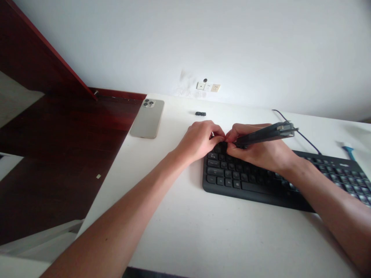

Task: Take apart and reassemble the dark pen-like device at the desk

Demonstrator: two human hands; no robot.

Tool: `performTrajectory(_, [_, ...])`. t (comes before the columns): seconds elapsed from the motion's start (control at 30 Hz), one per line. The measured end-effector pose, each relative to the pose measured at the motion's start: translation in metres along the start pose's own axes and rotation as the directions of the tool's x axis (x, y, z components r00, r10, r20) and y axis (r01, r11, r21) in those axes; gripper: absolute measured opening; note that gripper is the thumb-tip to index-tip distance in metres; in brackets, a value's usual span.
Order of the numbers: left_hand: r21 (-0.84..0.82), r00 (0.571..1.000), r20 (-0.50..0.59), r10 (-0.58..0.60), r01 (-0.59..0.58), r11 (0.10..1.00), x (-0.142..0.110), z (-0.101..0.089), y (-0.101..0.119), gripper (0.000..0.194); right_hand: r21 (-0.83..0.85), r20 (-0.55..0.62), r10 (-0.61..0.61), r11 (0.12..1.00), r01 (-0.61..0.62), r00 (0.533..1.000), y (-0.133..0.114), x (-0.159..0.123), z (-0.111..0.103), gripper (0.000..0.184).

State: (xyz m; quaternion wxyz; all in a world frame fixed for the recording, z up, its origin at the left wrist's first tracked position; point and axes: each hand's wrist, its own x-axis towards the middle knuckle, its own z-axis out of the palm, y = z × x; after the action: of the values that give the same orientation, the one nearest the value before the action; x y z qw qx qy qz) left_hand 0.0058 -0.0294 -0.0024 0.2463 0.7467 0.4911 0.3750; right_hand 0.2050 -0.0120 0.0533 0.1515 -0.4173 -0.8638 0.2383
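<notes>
Over the keyboard (pixel 232 179), your two hands meet at the top row of keys

On the white desk (pixel 176 235), your left hand (pixel 197 141) curls its fingers (pixel 218 133) nearly shut at the keyboard's upper edge, tips on or just above the keys; you cannot tell from this view whether they pinch anything. Your right hand (pixel 255 150) closes around a slim black tool (pixel 268 133), its near end down among those same keys, its metal-capped far end jutting past your knuckles. The tool looks light and stiff, so its narrow body, where you hold it now, seems the surest place to grip; its slim shape could let it twist if held loosely. Beyond your hands, a phone (pixel 147 118) and a small black piece (pixel 200 114) lie apart on the desk.
</notes>
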Motion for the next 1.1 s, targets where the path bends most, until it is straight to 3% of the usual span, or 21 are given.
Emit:
performTrajectory(0.33, [0.072, 0.992, 0.052, 0.116, -0.120, 0.990, 0.000, 0.003, 0.005, 0.016, 0.123, 0.018, -0.048, 0.991, 0.046, 0.999, 0.016, 0.000, 0.001, 0.009])
performTrajectory(0.57, [0.024, 0.992, 0.047, 0.115, -0.116, 0.993, 0.002, 0.008, 0.008, 0.016, 0.076, 0.003, -0.075, 0.994, 0.074, 0.997, 0.021, -0.001, -0.010, 0.008])
performTrajectory(0.8, [-0.108, 0.997, -0.051, 0.052, -0.057, 0.992, 0.001, 0.004, 0.003, 0.014, 0.265, -0.031, -0.002, 0.964, 0.010, 1.000, 0.036, 0.004, -0.016, 0.020])
performTrajectory(0.9, [-0.150, 0.997, -0.046, 0.066, -0.073, 0.986, 0.000, 0.002, 0.002, 0.017, 0.332, -0.070, 0.022, 0.943, 0.003, 0.997, 0.042, 0.009, -0.017, 0.021])
performTrajectory(1.1, [-0.172, 0.999, -0.039, 0.034, -0.040, 0.984, -0.002, 0.002, 0.005, 0.022, 0.509, -0.027, 0.050, 0.860, -0.029, 0.998, 0.041, 0.011, -0.017, 0.024])
